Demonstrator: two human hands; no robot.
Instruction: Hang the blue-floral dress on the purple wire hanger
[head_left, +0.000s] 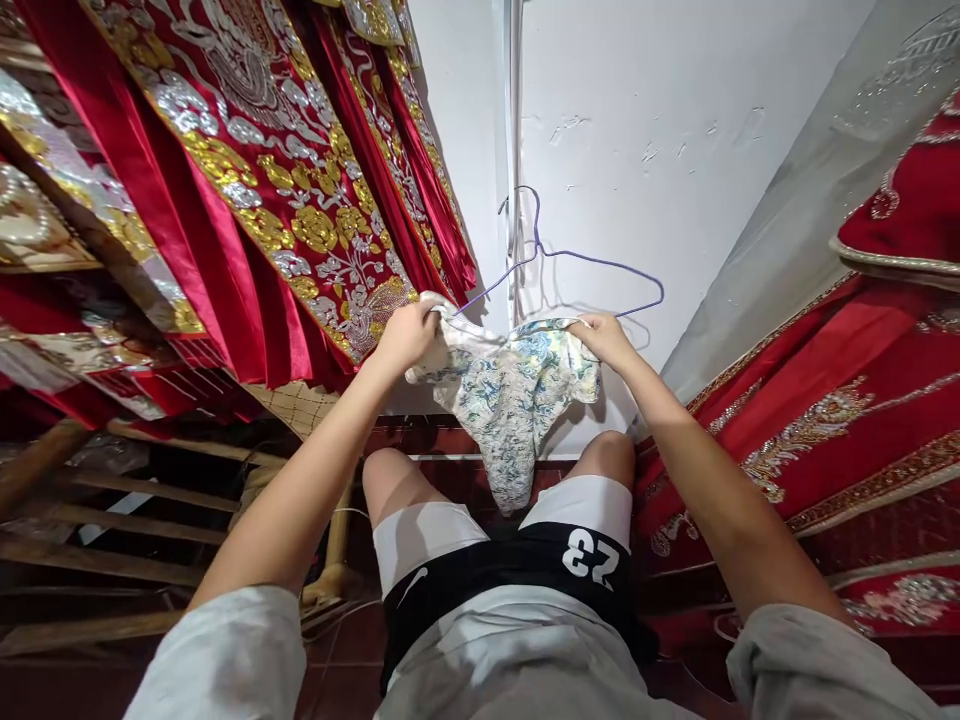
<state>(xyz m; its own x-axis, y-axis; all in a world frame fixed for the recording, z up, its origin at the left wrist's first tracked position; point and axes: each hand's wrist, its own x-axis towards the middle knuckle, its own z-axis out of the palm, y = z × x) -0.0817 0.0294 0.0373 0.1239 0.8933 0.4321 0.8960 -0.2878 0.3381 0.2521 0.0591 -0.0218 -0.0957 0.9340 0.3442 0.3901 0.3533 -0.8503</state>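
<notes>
A short-sleeved top [491,390], pale with a blue and yellow floral print, is stretched between my two hands in front of the wall. My left hand [409,335] is closed on its left shoulder. At the right shoulder, my right hand [604,338] pinches the cloth edge. Behind the top is a purple wire hanger [600,260], its hook upright beside a vertical strip on the wall. The hanger's left arm runs down to the collar near my left hand. Its right end stands outside the cloth, above my right hand, and its lower bar is mostly hidden.
Red garments with gold and silver embroidery [315,230] hang at the left. More red embroidered cloth [795,400] is at the right, beside a translucent sheet [750,260]. A wooden slatted frame [142,530] stands at the lower left. The white wall [637,120] is straight ahead.
</notes>
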